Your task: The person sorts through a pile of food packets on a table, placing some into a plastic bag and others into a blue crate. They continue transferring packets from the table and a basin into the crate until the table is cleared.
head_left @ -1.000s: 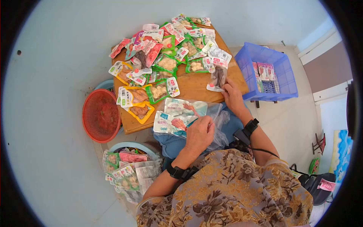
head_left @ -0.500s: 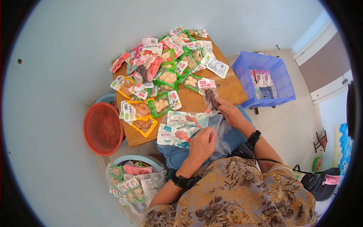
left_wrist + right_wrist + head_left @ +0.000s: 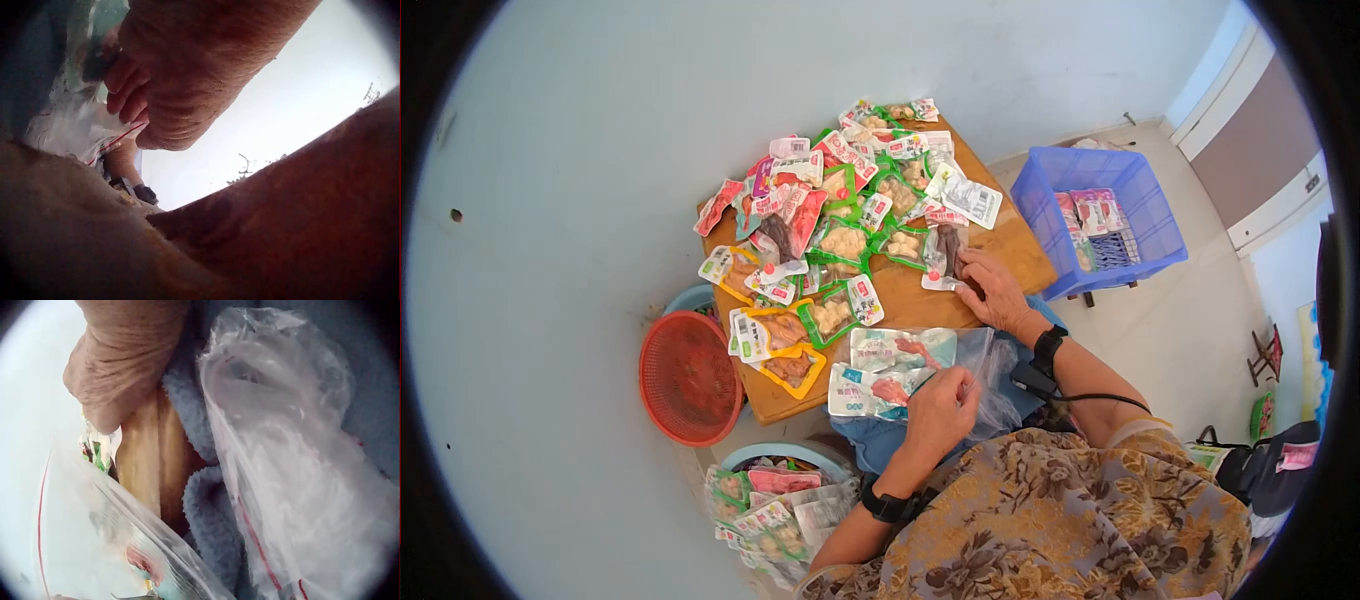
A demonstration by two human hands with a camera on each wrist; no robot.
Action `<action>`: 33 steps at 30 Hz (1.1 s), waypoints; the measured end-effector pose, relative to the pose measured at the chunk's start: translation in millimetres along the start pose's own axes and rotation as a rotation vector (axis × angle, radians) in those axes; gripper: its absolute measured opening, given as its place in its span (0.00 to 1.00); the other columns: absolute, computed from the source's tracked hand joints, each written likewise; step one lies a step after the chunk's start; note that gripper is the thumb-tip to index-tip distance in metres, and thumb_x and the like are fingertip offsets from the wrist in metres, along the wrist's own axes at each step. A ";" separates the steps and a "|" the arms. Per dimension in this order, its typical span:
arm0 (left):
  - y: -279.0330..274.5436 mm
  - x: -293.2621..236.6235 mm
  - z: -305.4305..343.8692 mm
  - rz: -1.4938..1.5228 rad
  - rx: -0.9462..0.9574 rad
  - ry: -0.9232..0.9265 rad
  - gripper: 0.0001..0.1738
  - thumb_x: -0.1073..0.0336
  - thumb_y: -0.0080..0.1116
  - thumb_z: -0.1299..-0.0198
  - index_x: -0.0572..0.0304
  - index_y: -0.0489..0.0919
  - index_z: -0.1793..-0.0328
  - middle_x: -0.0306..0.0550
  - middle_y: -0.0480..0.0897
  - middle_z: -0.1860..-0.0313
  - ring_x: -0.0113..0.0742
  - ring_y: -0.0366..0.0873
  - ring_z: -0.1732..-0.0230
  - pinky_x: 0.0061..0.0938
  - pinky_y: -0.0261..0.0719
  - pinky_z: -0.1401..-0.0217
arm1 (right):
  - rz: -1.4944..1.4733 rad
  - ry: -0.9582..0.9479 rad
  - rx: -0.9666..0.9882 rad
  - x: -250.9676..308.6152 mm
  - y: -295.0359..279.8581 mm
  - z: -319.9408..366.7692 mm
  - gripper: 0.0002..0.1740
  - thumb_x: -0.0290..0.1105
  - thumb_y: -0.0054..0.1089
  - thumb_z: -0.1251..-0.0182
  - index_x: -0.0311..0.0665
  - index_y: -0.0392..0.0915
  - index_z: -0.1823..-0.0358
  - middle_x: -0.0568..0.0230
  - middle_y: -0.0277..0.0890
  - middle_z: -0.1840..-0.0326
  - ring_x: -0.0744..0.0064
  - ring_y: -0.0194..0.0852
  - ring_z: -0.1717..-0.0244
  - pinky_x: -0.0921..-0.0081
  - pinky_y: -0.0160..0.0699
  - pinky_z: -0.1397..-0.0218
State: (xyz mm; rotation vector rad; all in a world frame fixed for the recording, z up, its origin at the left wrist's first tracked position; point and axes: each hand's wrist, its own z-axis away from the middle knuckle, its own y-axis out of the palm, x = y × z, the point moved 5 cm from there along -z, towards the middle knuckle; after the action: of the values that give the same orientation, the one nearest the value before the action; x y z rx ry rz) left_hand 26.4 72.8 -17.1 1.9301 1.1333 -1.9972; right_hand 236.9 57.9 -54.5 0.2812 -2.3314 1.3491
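Observation:
In the head view my left hand (image 3: 940, 410) grips a clear zip bag (image 3: 990, 365) at the front of the wooden table (image 3: 1000, 245). Two white-and-teal snack packets (image 3: 870, 390) lie in the bag. Its red seal line also shows in the right wrist view, where the loose plastic bag (image 3: 300, 469) spreads over blue cloth. Farther up, my right hand (image 3: 997, 290) touches the lower right edge of a clear packet of dark food (image 3: 947, 250), thumb and fingers spread apart. That packet lies among the others.
Green-edged packets (image 3: 840, 240) and yellow ones (image 3: 785, 330) crowd the table's left and back. A blue crate (image 3: 1140, 260) stands right, a red basket (image 3: 690, 375) left. A pale blue tub (image 3: 830, 460) with packets stands by the left arm.
The dark-food packet came down toward the bag's mouth with my right hand, then went back up onto the table. My left hand keeps its hold; the view has shifted.

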 end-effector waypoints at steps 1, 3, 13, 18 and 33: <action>-0.3 -1.2 -1.0 -0.002 0.028 -0.013 0.08 0.67 0.66 0.44 0.62 0.78 0.65 0.48 0.77 0.76 0.42 0.76 0.75 0.34 0.73 0.71 | -0.001 0.003 -0.017 -0.4 0.6 -0.6 0.14 0.31 0.65 0.40 0.34 0.72 0.57 0.46 0.70 0.37 0.42 0.68 0.34 0.57 0.68 0.32; -5.4 -6.8 -4.1 -0.029 0.040 0.004 0.10 0.66 0.68 0.45 0.62 0.78 0.65 0.48 0.77 0.76 0.42 0.76 0.74 0.34 0.74 0.70 | -0.028 -0.001 -0.036 2.4 4.8 -1.6 0.16 0.31 0.66 0.42 0.33 0.72 0.55 0.47 0.71 0.38 0.42 0.66 0.34 0.56 0.67 0.31; -119.3 9.3 -84.9 -0.520 -0.466 0.205 0.17 0.68 0.69 0.46 0.64 0.78 0.52 0.55 0.81 0.54 0.55 0.78 0.50 0.41 0.74 0.44 | 0.112 0.035 -0.039 1.5 2.4 -3.9 0.23 0.32 0.66 0.45 0.31 0.71 0.50 0.47 0.69 0.38 0.42 0.64 0.34 0.51 0.64 0.29; -221.7 58.8 -123.3 -0.519 -0.764 0.011 0.28 0.59 0.64 0.38 0.70 0.74 0.37 0.65 0.76 0.40 0.61 0.72 0.39 0.46 0.68 0.34 | 0.134 0.069 -0.025 -1.7 4.3 -3.6 0.23 0.33 0.65 0.44 0.30 0.71 0.49 0.46 0.68 0.37 0.42 0.62 0.32 0.52 0.61 0.27; -262.6 213.8 -173.5 0.187 -0.618 -0.439 0.48 0.45 0.63 0.38 0.72 0.59 0.23 0.62 0.70 0.31 0.46 0.70 0.33 0.34 0.68 0.32 | 0.161 0.110 0.025 -4.0 6.0 -3.1 0.24 0.35 0.66 0.45 0.31 0.71 0.50 0.45 0.67 0.35 0.44 0.60 0.29 0.51 0.56 0.24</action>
State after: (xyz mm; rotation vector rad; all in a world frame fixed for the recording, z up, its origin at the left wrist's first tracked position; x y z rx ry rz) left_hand -22.2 444.2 -84.5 1.1749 1.2009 -1.5976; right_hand 238.9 63.5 -59.6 0.0260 -2.2870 1.4316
